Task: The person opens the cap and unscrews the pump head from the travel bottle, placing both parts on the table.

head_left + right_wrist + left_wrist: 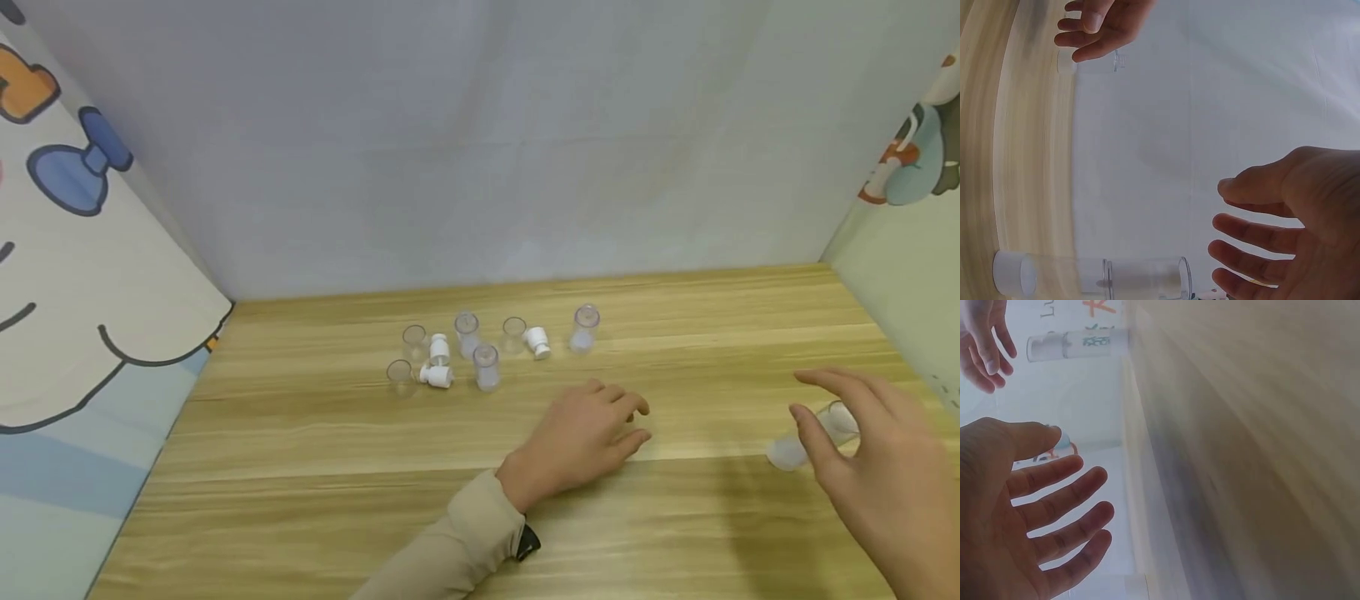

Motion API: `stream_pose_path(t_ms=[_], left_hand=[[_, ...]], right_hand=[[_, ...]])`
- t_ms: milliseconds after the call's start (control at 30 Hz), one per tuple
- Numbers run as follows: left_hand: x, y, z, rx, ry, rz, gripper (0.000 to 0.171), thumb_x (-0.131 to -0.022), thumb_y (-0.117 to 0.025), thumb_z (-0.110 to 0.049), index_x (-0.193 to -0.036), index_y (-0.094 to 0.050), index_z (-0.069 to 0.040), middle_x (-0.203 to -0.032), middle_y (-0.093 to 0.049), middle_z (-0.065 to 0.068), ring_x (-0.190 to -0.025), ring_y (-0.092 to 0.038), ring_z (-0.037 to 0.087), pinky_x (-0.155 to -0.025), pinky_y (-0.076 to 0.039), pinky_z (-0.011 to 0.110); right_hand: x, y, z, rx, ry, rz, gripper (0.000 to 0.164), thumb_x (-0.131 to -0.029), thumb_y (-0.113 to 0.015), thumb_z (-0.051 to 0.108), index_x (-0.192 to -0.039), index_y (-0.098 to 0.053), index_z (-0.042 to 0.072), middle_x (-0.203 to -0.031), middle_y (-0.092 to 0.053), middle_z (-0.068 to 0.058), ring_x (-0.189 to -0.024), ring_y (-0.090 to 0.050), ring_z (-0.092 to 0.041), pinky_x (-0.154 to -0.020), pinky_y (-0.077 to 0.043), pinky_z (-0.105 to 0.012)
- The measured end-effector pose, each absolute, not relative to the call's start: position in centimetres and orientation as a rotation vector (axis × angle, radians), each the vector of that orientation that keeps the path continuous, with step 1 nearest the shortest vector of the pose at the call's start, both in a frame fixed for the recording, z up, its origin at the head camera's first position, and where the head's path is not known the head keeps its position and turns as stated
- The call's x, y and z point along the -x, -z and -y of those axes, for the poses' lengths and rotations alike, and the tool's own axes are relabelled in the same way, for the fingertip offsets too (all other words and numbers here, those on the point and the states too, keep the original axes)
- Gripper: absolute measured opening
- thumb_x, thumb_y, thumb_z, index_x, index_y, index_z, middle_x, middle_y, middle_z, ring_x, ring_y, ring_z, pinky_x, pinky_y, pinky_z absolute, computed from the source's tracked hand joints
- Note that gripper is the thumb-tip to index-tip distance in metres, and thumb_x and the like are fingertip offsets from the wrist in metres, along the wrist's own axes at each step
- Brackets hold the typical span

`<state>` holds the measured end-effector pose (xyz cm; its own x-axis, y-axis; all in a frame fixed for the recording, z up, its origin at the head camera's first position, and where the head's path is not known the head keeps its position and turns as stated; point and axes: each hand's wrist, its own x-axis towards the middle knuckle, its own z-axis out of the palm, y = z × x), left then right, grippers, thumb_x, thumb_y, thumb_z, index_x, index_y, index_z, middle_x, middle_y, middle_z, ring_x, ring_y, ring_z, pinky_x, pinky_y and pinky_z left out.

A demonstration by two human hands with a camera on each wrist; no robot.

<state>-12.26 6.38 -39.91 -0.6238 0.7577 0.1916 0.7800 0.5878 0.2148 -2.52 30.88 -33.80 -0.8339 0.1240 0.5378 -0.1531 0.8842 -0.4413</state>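
At the right of the table stands an assembled clear bottle (pixel 787 452) with a white base, a transparent cover and printed lettering on its side. My right hand (pixel 885 467) is beside it, thumb and fingers apart; the hand overlaps the upper bottle in the head view. The right wrist view shows a gap between that bottle (pixel 1066 275) and the fingers of the right hand (pixel 1266 225). Near the middle, my left hand (pixel 581 433) hovers low over the wood with its fingers loosely bent and spread, holding nothing. The left wrist view shows its empty palm (pixel 1041 512).
Toward the back of the table (pixel 300 467) stand several clear bottles (pixel 487 371), several transparent covers (pixel 401 379) and white pump heads (pixel 438 350) lying among them. A pale cloth wall (pixel 525 167) rises behind, and printed cloth panels (pixel 60 350) border the sides.
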Motion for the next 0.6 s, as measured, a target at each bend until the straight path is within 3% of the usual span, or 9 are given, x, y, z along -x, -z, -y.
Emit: stream_pose_path(t_ms=[100,200,367,467,533,600], left_hand=[[12.3,40.1,-7.4,1.326,0.429,2.732,0.03,-0.106,-0.058,-0.043,-0.128,-0.069,-0.025,-0.124,-0.072,-0.01,-0.108,-0.065,0.01,-0.089,-0.054,0.02],[12.2,40.3,-8.4,1.331,0.431,2.739,0.034,-0.106,-0.058,-0.046,-0.132,-0.067,-0.026,-0.127,-0.069,-0.009,-0.114,-0.062,0.01,-0.096,-0.053,0.021],[12.2,40.4,-9.8,1.331,0.487,2.784,0.04,-0.106,-0.056,-0.049,-0.138,-0.062,-0.027,-0.132,-0.065,-0.01,-0.121,-0.06,0.009,-0.103,-0.051,0.022],[12.1,40.4,-10.6,1.339,0.528,2.808,0.042,-0.106,-0.056,-0.049,-0.141,-0.06,-0.026,-0.135,-0.064,-0.01,-0.126,-0.059,0.009,-0.106,-0.05,0.022],[12.1,40.3,-11.1,1.345,0.556,2.823,0.043,-0.106,-0.056,-0.049,-0.142,-0.058,-0.026,-0.138,-0.064,-0.01,-0.129,-0.059,0.009,-0.109,-0.048,0.022],[12.1,40.2,-11.5,1.347,0.582,2.835,0.044,-0.106,-0.056,-0.05,-0.143,-0.058,-0.026,-0.139,-0.063,-0.011,-0.13,-0.058,0.008,-0.11,-0.048,0.021]], right_hand=[[2.7,34.0,-31.6,-0.032,-0.6,2.445,0.043,-0.08,-0.074,-0.014,-0.122,-0.066,-0.008,-0.117,-0.064,-0.037,-0.107,-0.055,-0.059,-0.116,-0.043,-0.03],[2.9,34.2,-32.4,-0.05,-0.576,2.415,0.043,-0.079,-0.074,-0.013,-0.121,-0.066,-0.01,-0.113,-0.065,-0.038,-0.103,-0.057,-0.058,-0.103,-0.02,-0.002],[3.1,34.5,-33.0,-0.057,-0.606,2.401,0.042,-0.078,-0.073,-0.016,-0.119,-0.067,-0.011,-0.111,-0.065,-0.038,-0.1,-0.056,-0.055,-0.103,-0.017,0.0],[3.2,34.6,-33.4,-0.076,-0.636,2.396,0.045,-0.073,-0.075,-0.02,-0.117,-0.067,-0.012,-0.11,-0.065,-0.038,-0.109,-0.063,-0.015,-0.099,-0.023,0.001],[3.2,34.7,-33.7,-0.091,-0.671,2.39,0.046,-0.071,-0.074,-0.023,-0.115,-0.067,-0.014,-0.109,-0.065,-0.039,-0.113,-0.052,0.01,-0.096,-0.024,0.002],[3.3,34.8,-34.0,-0.092,-0.713,2.386,0.047,-0.069,-0.074,-0.026,-0.115,-0.066,-0.015,-0.109,-0.064,-0.04,-0.114,-0.032,0.027,-0.093,-0.022,0.004]])
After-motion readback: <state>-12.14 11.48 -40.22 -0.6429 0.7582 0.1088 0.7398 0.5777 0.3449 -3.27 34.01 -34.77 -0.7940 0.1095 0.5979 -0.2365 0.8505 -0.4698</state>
